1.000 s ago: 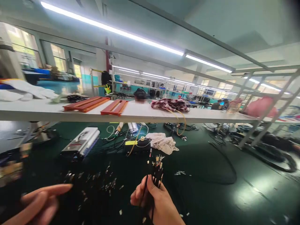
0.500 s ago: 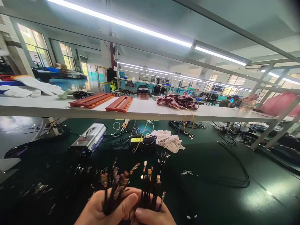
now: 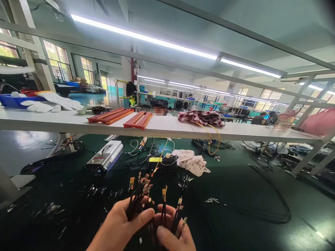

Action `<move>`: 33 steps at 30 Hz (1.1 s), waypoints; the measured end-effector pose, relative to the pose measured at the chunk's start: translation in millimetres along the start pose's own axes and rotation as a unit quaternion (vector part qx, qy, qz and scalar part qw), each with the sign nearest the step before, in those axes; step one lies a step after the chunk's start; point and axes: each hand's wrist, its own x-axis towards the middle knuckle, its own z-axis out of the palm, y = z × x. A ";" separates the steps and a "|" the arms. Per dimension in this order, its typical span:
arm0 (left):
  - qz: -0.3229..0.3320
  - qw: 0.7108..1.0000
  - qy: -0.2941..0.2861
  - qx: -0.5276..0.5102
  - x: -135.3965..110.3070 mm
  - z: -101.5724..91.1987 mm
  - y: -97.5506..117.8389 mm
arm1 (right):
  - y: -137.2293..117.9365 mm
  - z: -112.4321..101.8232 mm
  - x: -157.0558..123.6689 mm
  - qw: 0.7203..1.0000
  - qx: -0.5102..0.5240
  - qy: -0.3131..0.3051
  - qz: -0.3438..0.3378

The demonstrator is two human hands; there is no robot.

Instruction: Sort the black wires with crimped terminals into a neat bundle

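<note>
Low in the middle of the head view, my left hand (image 3: 123,223) grips a bundle of thin black wires (image 3: 138,195) that end in small brass terminals. Pressed against it on the right, my right hand (image 3: 171,233) holds a few more of these wires (image 3: 178,212), fanned upward. Both bundles stand upright above the dark green bench mat (image 3: 235,216). Loose terminals (image 3: 52,209) lie scattered on the mat to the left of my hands, and a few more (image 3: 211,200) to the right.
A white shelf (image 3: 162,129) crosses the view above the bench, bearing red combs (image 3: 123,116), white gloves (image 3: 52,103) and a checked cloth (image 3: 201,118). Under it sit a silver tool (image 3: 104,159), a black box (image 3: 162,162), a rag (image 3: 192,162) and coiled cables (image 3: 269,209). A person sits behind the shelf.
A second ago my left hand was open at the lower left; it then closed on a wire bundle beside my right hand. Both bundles have risen slightly since.
</note>
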 end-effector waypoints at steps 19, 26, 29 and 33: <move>-0.039 0.992 0.006 -0.117 25.3 -26.9 -9.7 | -66.5 -25.1 1.9 0.967 -0.181 0.138 -0.117; -0.020 0.989 -0.025 -0.146 18.9 -30.8 -15.0 | -92.3 -9.4 -9.7 0.960 -0.268 0.007 -0.081; -0.009 0.989 -0.032 -0.145 14.8 -31.2 -15.6 | -100.8 -2.5 -11.4 0.922 -0.369 -0.049 -0.109; -0.013 0.989 -0.034 -0.142 10.0 -29.3 -17.1 | -105.8 2.4 -11.0 0.784 -0.555 -0.016 -0.277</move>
